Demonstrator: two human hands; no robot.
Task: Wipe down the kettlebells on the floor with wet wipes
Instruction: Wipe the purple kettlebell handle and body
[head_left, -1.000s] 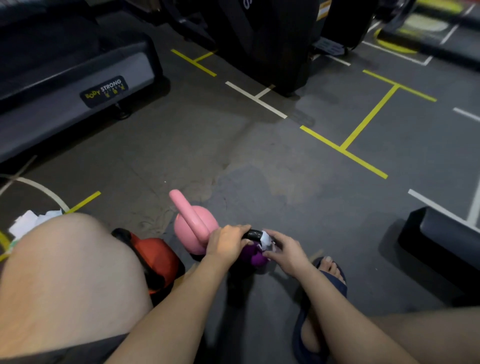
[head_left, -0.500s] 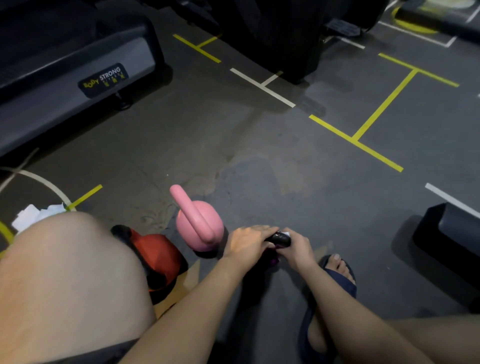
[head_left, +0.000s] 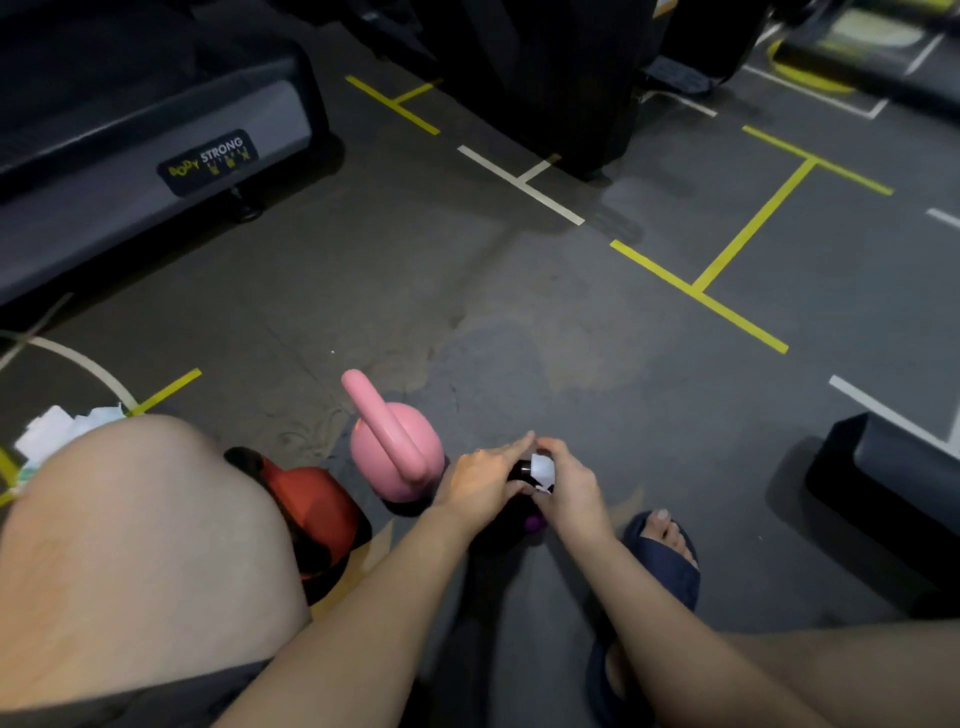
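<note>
You are crouched low over the floor (head_left: 519, 322), with both forearms reaching forward from the bottom of the view and meeting between your legs. Your left hand (head_left: 483, 478) lies palm down on the black handle of the purple kettlebell (head_left: 535, 524). The fingers stretch forward almost straight across the top, the thumb is tucked against the near side, and the handle is held between them. Your right hand (head_left: 571, 483) comes in from the other side, wrist bent inward. Its fingers curl round a white wet wipe (head_left: 543, 470) and hold it against the same handle. The fingertips of both hands nearly touch at the far side of the handle. Most of the purple kettlebell is hidden under your hands, and only a sliver of its body shows below your right wrist.

The pink kettlebell (head_left: 395, 452) stands on the floor just beside your left hand, with its handle tilted up and away to the left. The red kettlebell (head_left: 311, 504) sits further left, close to the pink one and partly behind your bare left knee (head_left: 145, 545). Beyond that knee a white pack of wipes (head_left: 57, 431) lies on the floor.

Your right foot, in a dark blue sandal (head_left: 665, 566), is planted just to the right of your right forearm. A treadmill (head_left: 130, 156) fills the upper left, and a black padded block (head_left: 883, 483) sits well off to the right. Yellow and white tape lines (head_left: 748, 234) cross the grey floor ahead.
</note>
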